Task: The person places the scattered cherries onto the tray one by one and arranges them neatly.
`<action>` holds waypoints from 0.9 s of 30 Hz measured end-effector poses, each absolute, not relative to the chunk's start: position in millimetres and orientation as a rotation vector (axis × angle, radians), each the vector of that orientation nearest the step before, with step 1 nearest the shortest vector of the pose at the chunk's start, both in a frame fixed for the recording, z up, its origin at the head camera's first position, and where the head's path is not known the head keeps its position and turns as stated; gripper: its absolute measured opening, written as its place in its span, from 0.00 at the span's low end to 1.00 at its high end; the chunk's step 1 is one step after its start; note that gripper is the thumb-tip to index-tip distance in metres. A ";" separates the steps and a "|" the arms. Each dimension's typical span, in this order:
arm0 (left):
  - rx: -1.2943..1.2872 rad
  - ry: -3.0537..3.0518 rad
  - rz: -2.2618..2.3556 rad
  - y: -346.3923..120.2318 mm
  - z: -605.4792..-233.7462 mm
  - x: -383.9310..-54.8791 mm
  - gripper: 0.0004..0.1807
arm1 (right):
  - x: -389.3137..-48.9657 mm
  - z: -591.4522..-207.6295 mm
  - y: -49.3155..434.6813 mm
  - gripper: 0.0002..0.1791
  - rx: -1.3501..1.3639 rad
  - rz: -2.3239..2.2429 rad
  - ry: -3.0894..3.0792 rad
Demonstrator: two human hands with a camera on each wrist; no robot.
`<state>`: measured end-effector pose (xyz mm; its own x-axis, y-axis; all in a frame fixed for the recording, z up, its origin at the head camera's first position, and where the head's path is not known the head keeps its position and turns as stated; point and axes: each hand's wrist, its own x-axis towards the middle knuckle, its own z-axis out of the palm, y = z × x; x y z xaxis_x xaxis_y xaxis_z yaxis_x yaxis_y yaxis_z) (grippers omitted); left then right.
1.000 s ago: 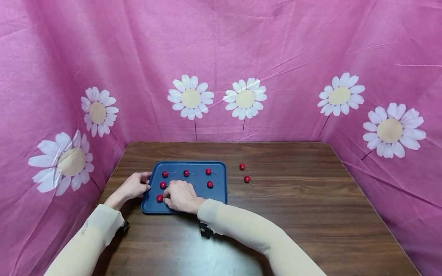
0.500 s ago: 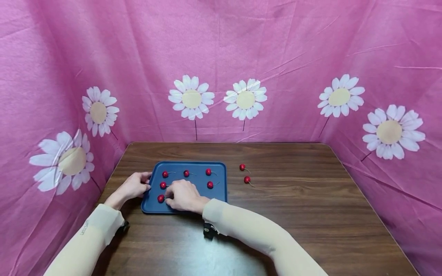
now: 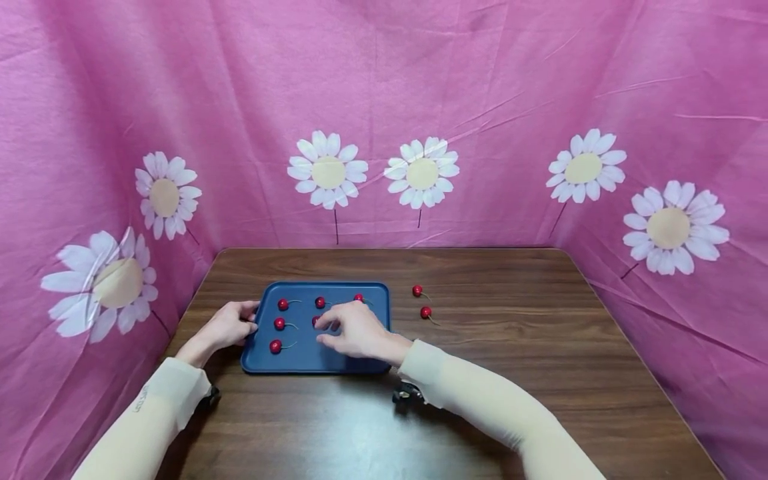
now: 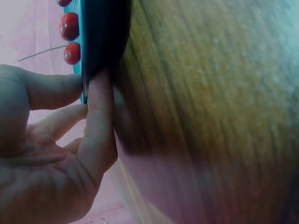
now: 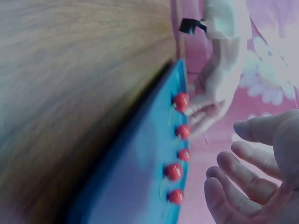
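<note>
My left hand (image 3: 223, 325) pinches the left edge of a blue tray (image 3: 255, 360). In the left wrist view the thumb lies on the tray's upper side and the index finger is underneath. My right hand (image 3: 360, 331) hovers over the tray's right half, its fingers apart and holding nothing. Several red cherries with thin stems lie on the tray, including a front left cherry (image 3: 275, 347), one behind it (image 3: 279, 323) and a back left cherry (image 3: 283, 304). The right hand partly hides a middle cherry (image 3: 315, 321) and covers part of the tray beyond.
Two loose cherries lie on the wooden table (image 3: 510, 333) right of the tray: a farther cherry (image 3: 417, 291) and a nearer cherry (image 3: 426, 312). A pink curtain (image 3: 384, 80) printed with white daisies encloses the table's back and sides.
The right hand has let go of the front left cherry and moved right, its fingers spreading. That cherry stays on the tray with its stem uncovered. The left hand keeps its hold.
</note>
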<state>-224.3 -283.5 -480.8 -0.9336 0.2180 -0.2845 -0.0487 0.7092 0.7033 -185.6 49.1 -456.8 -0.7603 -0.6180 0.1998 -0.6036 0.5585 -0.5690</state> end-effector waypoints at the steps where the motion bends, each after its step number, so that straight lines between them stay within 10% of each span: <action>1: 0.132 2.570 1.072 -284.0 -480.9 -223.8 0.37 | -186.0 -455.1 55.4 0.13 -1.075 -1.015 2.756; 27: 0.103 2.556 1.064 -283.3 -479.6 -226.4 0.37 | -199.9 -495.3 238.6 0.11 -0.539 -1.243 3.042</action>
